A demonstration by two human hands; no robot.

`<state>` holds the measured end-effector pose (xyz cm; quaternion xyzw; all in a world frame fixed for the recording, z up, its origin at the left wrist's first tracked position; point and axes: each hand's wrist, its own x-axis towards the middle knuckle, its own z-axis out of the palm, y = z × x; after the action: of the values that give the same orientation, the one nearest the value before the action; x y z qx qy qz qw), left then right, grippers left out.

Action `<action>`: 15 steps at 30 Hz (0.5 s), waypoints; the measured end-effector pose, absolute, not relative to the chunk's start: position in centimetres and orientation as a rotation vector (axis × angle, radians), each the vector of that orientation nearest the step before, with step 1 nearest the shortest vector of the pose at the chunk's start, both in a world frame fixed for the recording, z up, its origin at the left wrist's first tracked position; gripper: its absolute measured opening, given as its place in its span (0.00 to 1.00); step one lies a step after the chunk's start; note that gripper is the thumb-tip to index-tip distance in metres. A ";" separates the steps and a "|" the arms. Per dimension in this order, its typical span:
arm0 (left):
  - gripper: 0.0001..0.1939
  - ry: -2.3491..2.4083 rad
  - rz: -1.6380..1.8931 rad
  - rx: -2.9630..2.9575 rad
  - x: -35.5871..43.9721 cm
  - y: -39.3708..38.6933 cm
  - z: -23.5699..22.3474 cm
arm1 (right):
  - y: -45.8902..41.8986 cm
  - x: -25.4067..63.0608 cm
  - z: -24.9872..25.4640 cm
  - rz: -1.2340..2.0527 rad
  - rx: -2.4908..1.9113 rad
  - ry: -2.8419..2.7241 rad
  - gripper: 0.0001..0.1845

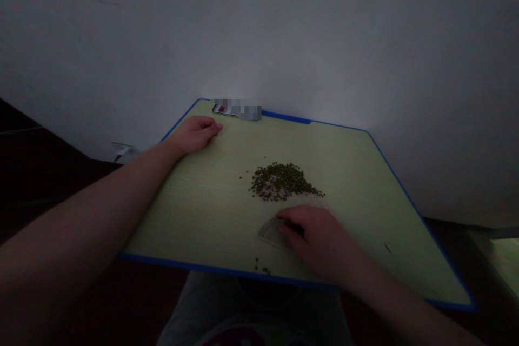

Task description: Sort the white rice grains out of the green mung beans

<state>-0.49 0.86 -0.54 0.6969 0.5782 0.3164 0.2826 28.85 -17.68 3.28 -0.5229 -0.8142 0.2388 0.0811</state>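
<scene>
While my right grip [318,235] pinches the protractor [270,232], just nearer me than the seeds [284,177], it'll likely handle light, stiff, slick, maybe brittle; best held by its flat faces. Visible end points left, curve toward the seeds, long axis looks roughly crosswise, remainder hidden. Left hand [197,134], beyond and left of the seeds, is curled; can't tell if holding anything.

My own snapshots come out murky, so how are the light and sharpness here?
Head view: dim light, the grey wall shadowy and areas beside the board nearly black; head view: grains soft-edged, the clear curved piece in the right hand faint; head view: blocky pixels over part of the flat object at the far edge.
</scene>
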 end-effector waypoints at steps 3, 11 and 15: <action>0.17 1.581 0.836 1.869 -0.4 0.7 -0.4 | -16.6 26.7 3.5 0.720 -1.423 -2.564 0.11; 0.18 1.547 0.854 1.883 -0.6 1.1 -0.9 | -17.6 25.3 3.0 0.797 -1.307 -2.633 0.08; 0.18 1.551 0.856 1.879 -0.5 1.0 -0.8 | -18.7 26.0 3.1 0.854 -1.357 -2.546 0.09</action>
<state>-0.51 1.04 -0.81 0.6994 0.5772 0.3185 0.2759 25.99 -18.75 3.12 -0.4499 -0.8444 0.2832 0.0663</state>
